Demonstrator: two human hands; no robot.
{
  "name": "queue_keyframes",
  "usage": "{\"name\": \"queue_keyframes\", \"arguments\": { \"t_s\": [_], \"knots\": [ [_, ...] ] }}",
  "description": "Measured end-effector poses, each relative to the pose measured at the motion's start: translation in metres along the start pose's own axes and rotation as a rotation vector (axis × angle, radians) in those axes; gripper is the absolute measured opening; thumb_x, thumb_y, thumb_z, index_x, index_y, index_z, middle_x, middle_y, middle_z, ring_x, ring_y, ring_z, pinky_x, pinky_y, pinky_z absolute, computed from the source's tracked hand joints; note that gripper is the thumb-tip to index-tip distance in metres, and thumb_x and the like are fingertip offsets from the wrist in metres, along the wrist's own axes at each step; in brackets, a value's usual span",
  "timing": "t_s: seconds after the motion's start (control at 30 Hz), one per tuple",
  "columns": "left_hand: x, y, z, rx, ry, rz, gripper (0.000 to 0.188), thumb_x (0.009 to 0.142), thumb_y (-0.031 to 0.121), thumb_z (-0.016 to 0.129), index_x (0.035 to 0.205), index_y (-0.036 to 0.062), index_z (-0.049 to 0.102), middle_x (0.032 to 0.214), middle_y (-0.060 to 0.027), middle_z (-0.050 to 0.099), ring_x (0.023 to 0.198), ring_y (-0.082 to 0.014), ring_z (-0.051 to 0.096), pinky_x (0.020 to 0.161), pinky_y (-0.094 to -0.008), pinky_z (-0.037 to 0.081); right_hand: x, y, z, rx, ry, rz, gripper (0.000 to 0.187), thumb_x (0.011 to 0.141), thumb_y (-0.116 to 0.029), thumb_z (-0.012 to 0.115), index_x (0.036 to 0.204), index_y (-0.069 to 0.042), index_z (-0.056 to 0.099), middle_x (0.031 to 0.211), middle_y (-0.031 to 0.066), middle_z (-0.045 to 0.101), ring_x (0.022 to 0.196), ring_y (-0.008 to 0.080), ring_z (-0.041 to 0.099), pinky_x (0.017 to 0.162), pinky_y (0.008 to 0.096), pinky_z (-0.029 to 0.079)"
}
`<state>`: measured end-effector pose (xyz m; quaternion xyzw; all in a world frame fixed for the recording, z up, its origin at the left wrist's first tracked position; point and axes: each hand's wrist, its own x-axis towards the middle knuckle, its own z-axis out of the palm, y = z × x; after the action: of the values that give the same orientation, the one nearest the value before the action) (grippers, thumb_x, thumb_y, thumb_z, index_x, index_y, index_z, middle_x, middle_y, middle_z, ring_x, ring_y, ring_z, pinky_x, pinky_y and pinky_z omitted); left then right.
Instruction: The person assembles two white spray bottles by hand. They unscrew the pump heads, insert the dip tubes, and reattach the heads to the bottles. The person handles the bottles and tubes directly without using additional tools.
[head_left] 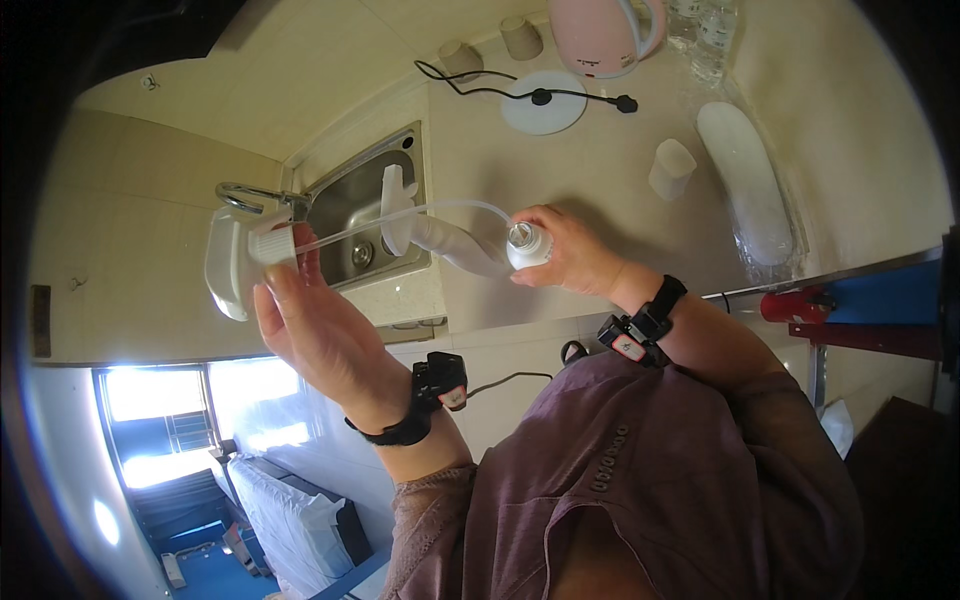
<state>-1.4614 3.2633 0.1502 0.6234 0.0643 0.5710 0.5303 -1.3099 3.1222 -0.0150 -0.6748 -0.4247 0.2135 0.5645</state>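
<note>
My left hand (320,325) is raised in front of the sink, its fingers closed round the ribbed collar of a white spray head (230,265). From that collar a long, clear tube (430,207) arcs to the right, its far end at the mouth of a white bottle (528,247). Over the counter, my right hand (580,255) wraps round this uncapped bottle; its open neck faces up toward me. Behind the tube, a long white object (450,243) with a wider end lies at the sink's edge, its kind unclear.
The steel sink (415,150) and tap (250,193) are at left. Farther back stand a pink kettle (598,35), a white round base (545,103) with a black cord, and two cups (520,38). A white cup (672,170), a wrapped white package (745,180) and clear bottles (713,40) are right.
</note>
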Motion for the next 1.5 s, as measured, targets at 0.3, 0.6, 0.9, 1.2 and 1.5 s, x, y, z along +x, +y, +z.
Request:
{"name": "queue_keyframes", "arguments": {
  "t_s": [0.3, 0.6, 0.9, 1.2, 1.5],
  "knots": [
    [0.0, 0.001, 0.002, -0.021, 0.04, 0.025, 0.035, 0.094, 0.026, 0.061, 0.119, 0.0006, 0.06, 0.112, -0.012, 0.065, 0.106, -0.0225, 0.06, 0.097, -0.0406, 0.041, 0.001, 0.0, 0.003, 0.011, -0.005, -0.003, 0.063, 0.065, -0.023, 0.082, 0.119, -0.008, 0.053, 0.115, 0.0102, 0.058, 0.107, 0.026, 0.058, 0.093, 0.036, 0.046],
    [-0.002, -0.002, -0.007, -0.041, 0.008, 0.035, 0.038, 0.095, 0.028, 0.06, 0.121, 0.0008, 0.058, 0.114, -0.012, 0.064, 0.107, -0.0231, 0.06, 0.098, -0.0419, 0.04, 0.0, 0.001, 0.011, 0.002, 0.099, -0.043, 0.057, 0.063, -0.026, 0.08, 0.114, -0.012, 0.058, 0.112, 0.0125, 0.061, 0.104, 0.0326, 0.059, 0.089, 0.0401, 0.047],
    [-0.005, -0.013, -0.01, 0.009, -0.005, 0.026, 0.034, 0.095, 0.022, 0.059, 0.119, -0.0022, 0.058, 0.112, -0.015, 0.064, 0.103, -0.023, 0.06, 0.095, -0.0397, 0.045, 0.0, 0.006, 0.019, -0.085, 0.142, -0.079, 0.06, 0.064, -0.023, 0.082, 0.116, -0.011, 0.054, 0.113, 0.0101, 0.059, 0.103, 0.0284, 0.059, 0.088, 0.0379, 0.048],
    [-0.033, -0.019, 0.006, 0.041, -0.265, -0.28, 0.028, 0.086, 0.01, 0.069, 0.109, -0.0042, 0.064, 0.107, -0.0101, 0.065, 0.101, -0.0158, 0.058, 0.094, -0.032, 0.043, -0.001, 0.008, 0.017, -0.095, 0.118, -0.06, 0.061, 0.065, -0.022, 0.082, 0.118, -0.01, 0.054, 0.114, 0.0099, 0.058, 0.103, 0.0275, 0.059, 0.088, 0.0369, 0.048],
    [-0.027, -0.022, -0.003, -0.046, -0.086, -0.102, 0.033, 0.092, 0.022, 0.064, 0.112, -0.0025, 0.062, 0.112, -0.0153, 0.064, 0.104, -0.0241, 0.061, 0.096, -0.0427, 0.045, -0.001, 0.011, 0.011, -0.037, 0.054, -0.032, 0.065, 0.064, -0.023, 0.083, 0.12, -0.009, 0.053, 0.117, 0.0115, 0.057, 0.105, 0.0276, 0.057, 0.091, 0.0371, 0.046]
  ]
}}
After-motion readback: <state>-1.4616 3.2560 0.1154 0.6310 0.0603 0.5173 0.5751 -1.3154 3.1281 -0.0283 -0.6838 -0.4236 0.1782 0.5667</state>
